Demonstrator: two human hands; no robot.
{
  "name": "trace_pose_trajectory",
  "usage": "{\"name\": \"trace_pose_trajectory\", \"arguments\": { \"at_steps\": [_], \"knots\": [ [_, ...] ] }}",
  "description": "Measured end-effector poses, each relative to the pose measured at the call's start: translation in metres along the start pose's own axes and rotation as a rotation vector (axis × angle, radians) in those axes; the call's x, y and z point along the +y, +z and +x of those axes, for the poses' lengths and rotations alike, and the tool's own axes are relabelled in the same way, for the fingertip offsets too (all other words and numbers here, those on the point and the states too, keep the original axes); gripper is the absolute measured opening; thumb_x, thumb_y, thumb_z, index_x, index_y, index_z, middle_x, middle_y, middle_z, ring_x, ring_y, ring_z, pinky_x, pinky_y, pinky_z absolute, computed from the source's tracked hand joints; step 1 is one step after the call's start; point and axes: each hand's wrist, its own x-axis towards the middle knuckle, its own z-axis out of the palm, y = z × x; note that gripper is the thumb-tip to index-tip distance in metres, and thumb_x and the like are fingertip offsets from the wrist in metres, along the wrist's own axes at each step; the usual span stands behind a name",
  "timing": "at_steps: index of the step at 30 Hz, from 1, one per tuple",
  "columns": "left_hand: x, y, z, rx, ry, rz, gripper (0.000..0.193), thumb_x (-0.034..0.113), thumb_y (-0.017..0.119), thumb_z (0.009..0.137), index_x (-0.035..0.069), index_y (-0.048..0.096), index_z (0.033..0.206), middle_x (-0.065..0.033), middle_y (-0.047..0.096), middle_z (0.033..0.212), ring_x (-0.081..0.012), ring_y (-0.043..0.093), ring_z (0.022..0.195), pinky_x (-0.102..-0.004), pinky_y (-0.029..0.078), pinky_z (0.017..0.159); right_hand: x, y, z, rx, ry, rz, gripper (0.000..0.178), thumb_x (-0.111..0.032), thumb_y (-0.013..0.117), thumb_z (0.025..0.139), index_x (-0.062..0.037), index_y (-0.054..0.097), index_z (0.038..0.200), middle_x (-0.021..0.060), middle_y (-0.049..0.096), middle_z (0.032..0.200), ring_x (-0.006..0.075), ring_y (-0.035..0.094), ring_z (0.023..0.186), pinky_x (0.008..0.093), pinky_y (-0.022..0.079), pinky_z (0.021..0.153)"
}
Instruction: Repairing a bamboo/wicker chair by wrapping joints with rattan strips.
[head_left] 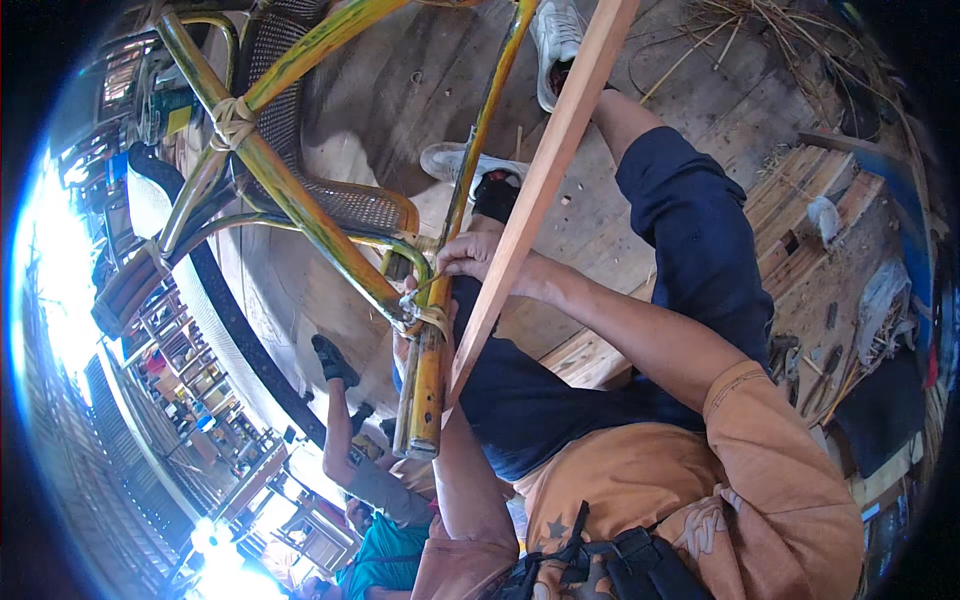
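Note:
A chair-like frame of yellow-green rattan poles (320, 225) leans at an angle before me. Pale strips bind its joint (425, 318), where several pole ends meet. My right hand (478, 256) is at this joint, its fingers pinched on a thin binding strip (430, 281). Behind the poles, my left hand (401, 346) grips the frame from the other side; most of its fingers are hidden. A long straight wooden slat (560, 150) crosses diagonally in front of my right wrist. Another wrapped joint (232, 122) shows higher on the frame.
Woven mesh panels (350, 205) sit behind the poles. To the right lie wooden boards (800, 200), a plastic bag (885, 310) and scattered hand tools (820, 375). Loose cane strands (770, 30) lie at the far right. Another person in a green shirt (385, 555) is at lower left.

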Motion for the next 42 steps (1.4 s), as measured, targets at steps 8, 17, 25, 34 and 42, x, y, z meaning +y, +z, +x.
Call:
{"name": "trace_pose_trajectory", "arguments": {
  "at_steps": [8,17,25,34,42],
  "knots": [
    [0.000,-0.002,-0.002,-0.187,-0.039,-0.099,0.047,0.024,0.050,0.097,0.000,0.042,0.137,-0.0261,0.040,0.140,-0.0366,0.046,0.127,-0.0544,0.046,0.099,-0.001,0.003,0.000,0.142,-0.302,-0.253,0.012,-0.011,0.074,0.074,-0.0105,0.066,0.083,0.0022,0.065,0.080,0.0230,0.061,0.085,0.0351,0.046,0.077],
    [-0.002,0.009,-0.004,-0.002,-0.059,-0.173,0.046,0.022,0.047,0.098,-0.002,0.041,0.138,-0.0266,0.041,0.139,-0.0377,0.045,0.127,-0.0524,0.047,0.099,0.007,0.008,-0.006,-0.035,-0.108,-0.082,0.010,-0.007,0.067,0.083,-0.0026,0.061,0.088,0.0101,0.058,0.084,0.0223,0.060,0.086,0.0326,0.048,0.079],
    [-0.001,0.008,-0.003,-0.053,-0.051,-0.127,0.044,0.020,0.045,0.099,-0.002,0.041,0.137,-0.0271,0.042,0.137,-0.0393,0.047,0.124,-0.0523,0.048,0.099,-0.022,-0.016,-0.025,-0.008,-0.024,-0.270,0.013,-0.009,0.063,0.085,-0.0033,0.067,0.096,0.0109,0.064,0.090,0.0228,0.064,0.087,0.0329,0.050,0.078],
    [0.000,0.012,0.001,0.066,-0.090,-0.217,0.041,0.021,0.047,0.098,-0.001,0.045,0.133,-0.0301,0.047,0.129,-0.0396,0.056,0.113,-0.0549,0.050,0.094,-0.051,-0.021,-0.041,-0.044,-0.086,-0.327,0.010,-0.009,0.060,0.085,-0.0034,0.066,0.091,0.0107,0.064,0.085,0.0240,0.064,0.081,0.0344,0.050,0.073],
    [0.000,0.005,0.002,-0.054,-0.111,-0.228,0.047,0.022,0.049,0.098,-0.002,0.039,0.137,-0.0317,0.045,0.129,-0.0392,0.059,0.108,-0.0510,0.049,0.096,-0.061,-0.035,-0.054,-0.080,0.043,-0.096,0.019,-0.012,0.057,0.083,0.0002,0.065,0.096,0.0177,0.065,0.092,0.0308,0.064,0.091,0.0379,0.048,0.080]
  ]
}}
